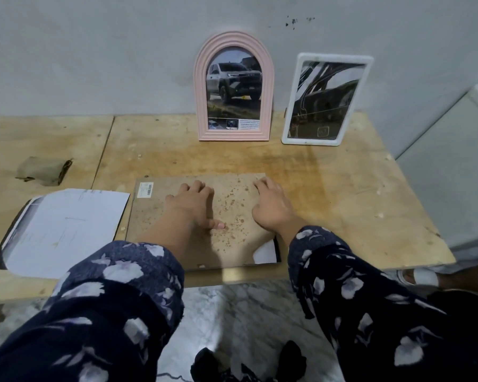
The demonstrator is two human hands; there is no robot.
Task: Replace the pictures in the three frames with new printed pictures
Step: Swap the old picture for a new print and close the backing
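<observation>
A third frame lies face down near the table's front edge, its stained brown backing board (235,205) uppermost. A white corner of paper (265,253) peeks out at its lower right. My left hand (189,202) presses flat on the board, thumb stretched toward the middle. My right hand (271,206) rests on the board's right part, fingers reaching its far edge. A pink arched frame (233,86) with a truck picture leans on the wall. Beside it stands a white rectangular frame (326,99) with a dark picture.
A stack of printed pictures (64,230), white side up, lies to the left of the board. A folded brown cloth (43,170) sits farther left. A white surface (453,166) stands off the wooden table's (342,194) right edge. The marble floor shows below.
</observation>
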